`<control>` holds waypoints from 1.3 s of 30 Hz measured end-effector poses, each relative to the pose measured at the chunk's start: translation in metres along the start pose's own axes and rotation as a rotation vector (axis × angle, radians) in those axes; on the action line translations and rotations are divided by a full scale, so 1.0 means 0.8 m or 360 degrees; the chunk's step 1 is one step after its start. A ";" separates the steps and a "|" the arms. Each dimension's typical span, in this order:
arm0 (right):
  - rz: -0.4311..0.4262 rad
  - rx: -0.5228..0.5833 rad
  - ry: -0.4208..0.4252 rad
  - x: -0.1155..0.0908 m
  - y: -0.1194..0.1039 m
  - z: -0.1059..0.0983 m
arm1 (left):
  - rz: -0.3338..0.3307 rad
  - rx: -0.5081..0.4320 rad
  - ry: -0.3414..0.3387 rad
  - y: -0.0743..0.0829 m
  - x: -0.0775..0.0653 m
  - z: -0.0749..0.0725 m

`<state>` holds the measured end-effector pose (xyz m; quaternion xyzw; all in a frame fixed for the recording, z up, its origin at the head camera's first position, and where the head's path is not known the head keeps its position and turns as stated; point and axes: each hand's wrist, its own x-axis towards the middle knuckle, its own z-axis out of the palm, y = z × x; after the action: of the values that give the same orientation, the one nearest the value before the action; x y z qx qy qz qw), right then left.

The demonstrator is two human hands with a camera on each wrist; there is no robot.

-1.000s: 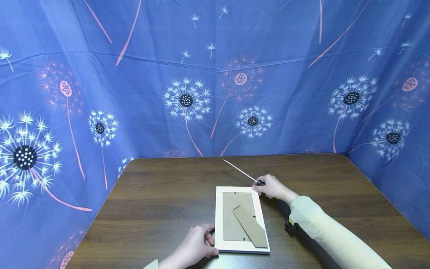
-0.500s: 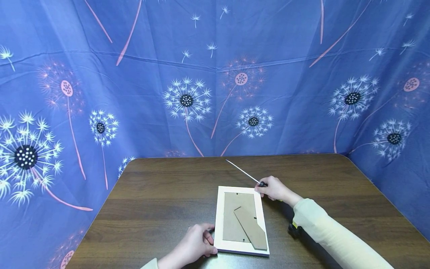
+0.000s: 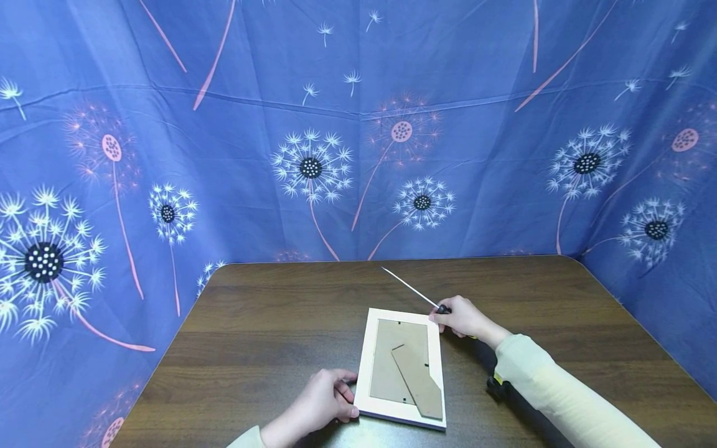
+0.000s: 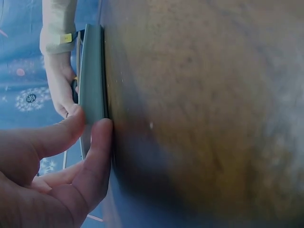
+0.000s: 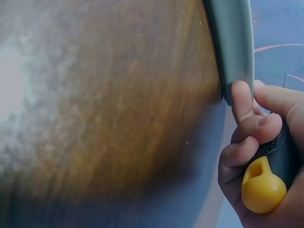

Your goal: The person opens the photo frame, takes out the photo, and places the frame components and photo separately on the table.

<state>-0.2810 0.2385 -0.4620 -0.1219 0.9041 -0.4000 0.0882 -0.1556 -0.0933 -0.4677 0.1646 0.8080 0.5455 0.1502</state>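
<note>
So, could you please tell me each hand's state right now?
Left hand: closed, pinching the picture frame.
Right hand: closed around the screwdriver, also gripping the picture frame's far corner.

White picture frame point(image 3: 388, 364), back up, occupies lower centre, left hand point(image 3: 325, 399) at lower-left corner, right hand point(image 3: 462, 316) with screwdriver point(image 3: 444, 309) at upper-right, brown table point(image 3: 269, 336) beneath, blue dandelion-print cloth point(image 3: 347, 124) across upper half.

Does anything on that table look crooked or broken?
Crooked, slightly: the face-down frame sits out of square with the table, and its stand slants toward one corner instead of running straight, perhaps by design. No spill or damage shows.
</note>
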 end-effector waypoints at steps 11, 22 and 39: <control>0.0008 0.0042 0.0012 -0.010 0.004 -0.002 | -0.0024 -0.0026 0.0008 -0.002 0.004 -0.006; 0.0006 0.0009 0.0039 -0.025 0.005 -0.003 | -0.0040 -0.0032 0.0014 -0.007 0.010 -0.013; 0.0036 0.0067 0.0028 -0.048 0.004 -0.006 | 0.0005 0.0036 0.0023 -0.006 0.014 -0.023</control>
<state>-0.2459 0.2551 -0.4592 -0.1062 0.8975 -0.4191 0.0873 -0.1742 -0.1054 -0.4662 0.1637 0.8148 0.5378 0.1415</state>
